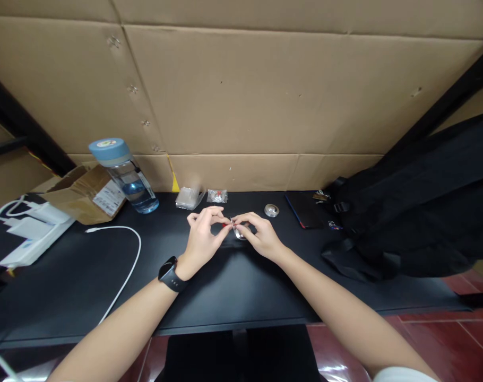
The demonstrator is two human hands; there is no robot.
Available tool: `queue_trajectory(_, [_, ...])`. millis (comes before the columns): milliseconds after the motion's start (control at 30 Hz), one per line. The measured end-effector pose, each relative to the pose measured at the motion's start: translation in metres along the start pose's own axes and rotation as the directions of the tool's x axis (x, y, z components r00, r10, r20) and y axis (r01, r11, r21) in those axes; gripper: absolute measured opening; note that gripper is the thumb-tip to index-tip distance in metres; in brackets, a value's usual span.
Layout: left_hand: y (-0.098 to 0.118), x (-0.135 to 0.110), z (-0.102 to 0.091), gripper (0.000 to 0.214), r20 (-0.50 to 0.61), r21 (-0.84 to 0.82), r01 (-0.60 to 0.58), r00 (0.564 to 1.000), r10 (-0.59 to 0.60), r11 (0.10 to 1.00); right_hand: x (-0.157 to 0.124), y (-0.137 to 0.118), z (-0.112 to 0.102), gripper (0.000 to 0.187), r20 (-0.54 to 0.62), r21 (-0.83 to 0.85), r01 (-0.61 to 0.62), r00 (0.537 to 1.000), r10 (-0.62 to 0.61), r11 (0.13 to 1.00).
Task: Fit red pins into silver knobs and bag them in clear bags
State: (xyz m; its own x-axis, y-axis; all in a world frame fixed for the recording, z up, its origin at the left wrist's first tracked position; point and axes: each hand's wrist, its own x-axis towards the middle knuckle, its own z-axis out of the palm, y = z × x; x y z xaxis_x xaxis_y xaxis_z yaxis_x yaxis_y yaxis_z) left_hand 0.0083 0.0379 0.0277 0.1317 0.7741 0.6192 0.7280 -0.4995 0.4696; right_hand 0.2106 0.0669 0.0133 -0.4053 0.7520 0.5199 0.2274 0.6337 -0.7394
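Observation:
Above the middle of the black table, my left hand and my right hand meet fingertip to fingertip. Between them is a small shiny round metal piece, tilted and partly covered by the fingers. My right thumb and fingers pinch it. A bit of red shows at my left fingertips, which are pressed together at the thin edge between the hands; its exact shape is hidden. Behind the hands lies a clear packet with a silver and red piece inside. A silver disc rests beyond my right hand.
A stack of clear plastic packets lies at the back. Leftward are a water bottle, an opened cardboard box, a power strip and a white cable. Rightward are a dark phone-like slab and a black backpack.

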Motion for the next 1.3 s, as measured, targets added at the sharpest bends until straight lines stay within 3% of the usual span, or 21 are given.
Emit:
queue_trajectory(167, [-0.001,0.0,0.002,0.024,0.031,-0.019,0.001,1.0,-0.001,1.0,0.001,0.0,0.001,0.012,-0.011,-0.112,0.097,0.995,-0.099,0.989])
queue_trajectory(467, [-0.001,0.004,-0.001,0.06,0.187,-0.094,-0.008,0.982,0.025,0.996,0.001,0.002,0.0,0.013,0.004,-0.137,0.047,0.999,-0.047,0.989])
queue_trajectory(767, [-0.008,0.005,0.004,0.059,0.248,-0.107,0.056,0.968,-0.028,0.993,0.001,0.004,-0.001,0.009,0.014,-0.177,0.064,0.998,-0.063,0.982])
queue_trajectory(967, [-0.014,0.007,0.001,0.065,0.3,-0.017,0.045,0.953,-0.038,0.999,0.001,0.006,-0.004,0.01,0.001,-0.199,0.072,0.997,-0.073,0.977])
queue_trajectory(1200, [-0.014,0.009,-0.003,0.058,0.395,0.017,0.027,0.918,-0.031,1.0,0.002,0.01,-0.005,0.01,-0.001,-0.233,0.063,0.998,-0.065,0.97])
queue_trajectory(1300, [-0.015,0.01,-0.006,0.041,0.462,0.052,-0.005,0.886,-0.02,0.999,0.001,0.011,-0.002,0.008,0.057,-0.251,0.061,0.997,-0.048,0.966])
